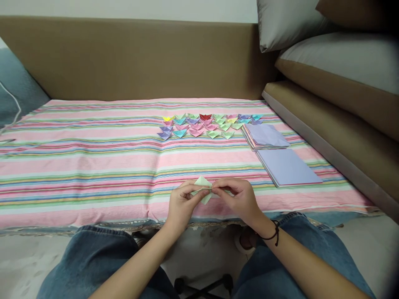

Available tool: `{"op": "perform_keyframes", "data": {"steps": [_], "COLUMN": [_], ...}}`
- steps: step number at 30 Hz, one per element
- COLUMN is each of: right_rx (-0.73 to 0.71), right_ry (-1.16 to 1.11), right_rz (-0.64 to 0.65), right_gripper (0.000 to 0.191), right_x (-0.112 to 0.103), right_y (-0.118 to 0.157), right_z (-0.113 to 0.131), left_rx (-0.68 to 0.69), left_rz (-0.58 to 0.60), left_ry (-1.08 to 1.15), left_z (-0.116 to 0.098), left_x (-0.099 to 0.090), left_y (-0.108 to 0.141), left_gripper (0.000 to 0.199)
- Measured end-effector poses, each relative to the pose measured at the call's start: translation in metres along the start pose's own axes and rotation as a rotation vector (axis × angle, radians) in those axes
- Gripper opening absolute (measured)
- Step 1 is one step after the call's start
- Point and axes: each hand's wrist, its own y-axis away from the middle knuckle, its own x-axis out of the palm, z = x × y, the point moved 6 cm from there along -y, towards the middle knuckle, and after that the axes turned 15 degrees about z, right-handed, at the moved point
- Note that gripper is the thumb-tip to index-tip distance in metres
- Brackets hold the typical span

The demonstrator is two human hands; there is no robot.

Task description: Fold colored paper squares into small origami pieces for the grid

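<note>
Between my two hands is a small pale green folded paper point(202, 181), held just above the near part of the striped cloth. My left hand point(184, 200) pinches its left side between thumb and fingers. From the right, my right hand point(238, 196) pinches the same paper near its middle, fingertips almost meeting those of the left. Parts of the paper stick out above and below the fingers, and the rest is hidden behind them. Farther back, several folded paper boats point(196, 132) in pink, green, blue, purple, yellow and red stand in rows.
A stack of lavender paper sheets point(288, 167) lies at the right, with a pile of creased papers point(268, 136) behind it. Brown cushions point(327, 128) and grey pillows point(346, 58) are stacked along the right side. A brown backboard point(149, 60) borders the striped cloth point(93, 166).
</note>
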Motion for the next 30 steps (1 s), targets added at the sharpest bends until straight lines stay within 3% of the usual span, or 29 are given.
{"op": "perform_keyframes", "data": {"steps": [10, 16, 25, 30], "right_rx": [0.051, 0.066, 0.025, 0.019], "right_ry": [-0.110, -0.089, 0.077, 0.107], "right_rz": [-0.021, -0.032, 0.082, 0.137], "right_gripper": [0.008, 0.008, 0.009, 0.011], "right_x": [0.003, -0.003, 0.004, 0.007], "right_y": [0.000, 0.000, -0.002, -0.003], "right_z": [-0.007, -0.008, -0.007, -0.004], "left_rx": [-0.010, -0.033, 0.114, 0.144], "left_rz": [0.014, 0.099, 0.147, 0.249], "left_ry": [-0.030, 0.012, -0.246, -0.355], "left_z": [0.000, 0.002, -0.016, -0.022], "left_x": [0.000, -0.002, -0.013, -0.012], "left_y": [-0.001, -0.005, -0.009, -0.010], "left_gripper": [0.009, 0.018, 0.026, 0.014]}}
